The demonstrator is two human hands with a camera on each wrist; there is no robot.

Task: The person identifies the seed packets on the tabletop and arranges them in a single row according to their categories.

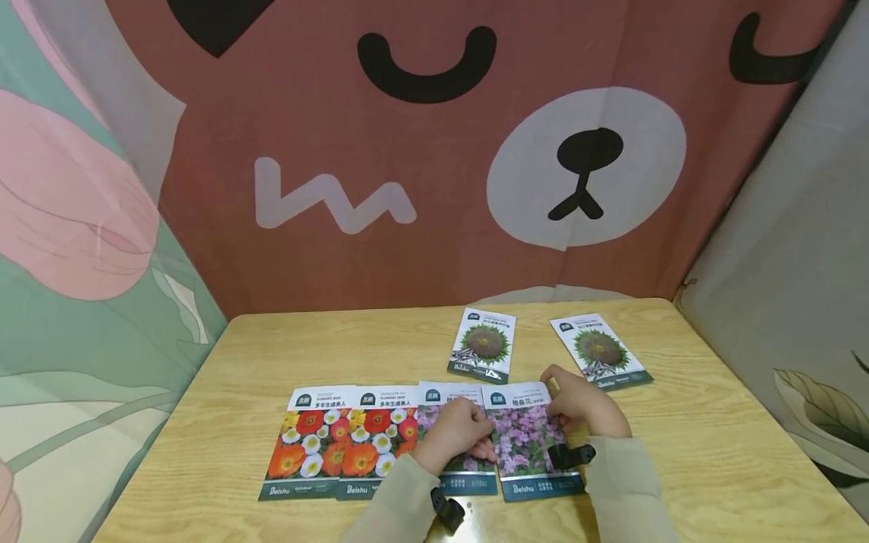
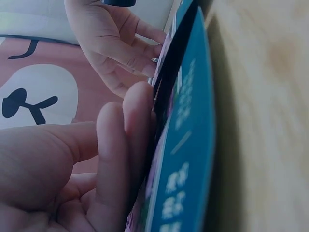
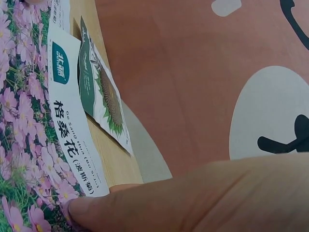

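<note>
Two seed packets with pink flowers lie side by side at the front of the table. My left hand (image 1: 462, 434) rests over the left pink-flower seed packet (image 1: 468, 484), its fingertips at the seam with its neighbour. In the left wrist view the left fingers (image 2: 137, 111) touch the packet's face. My right hand (image 1: 584, 403) holds the right pink-flower seed packet (image 1: 523, 441) by its upper right edge. The right thumb (image 3: 96, 208) lies on the printed front in the right wrist view; the other right fingers are hidden there.
Two overlapping seed packets with orange and white flowers, the outer one (image 1: 302, 445) and the inner one (image 1: 376, 441), continue the row leftward. Behind stand two sunflower seed packets, one (image 1: 483, 343) near the middle and one (image 1: 600, 351) at right. A bear-print curtain (image 1: 407, 271) borders the table (image 1: 713, 422).
</note>
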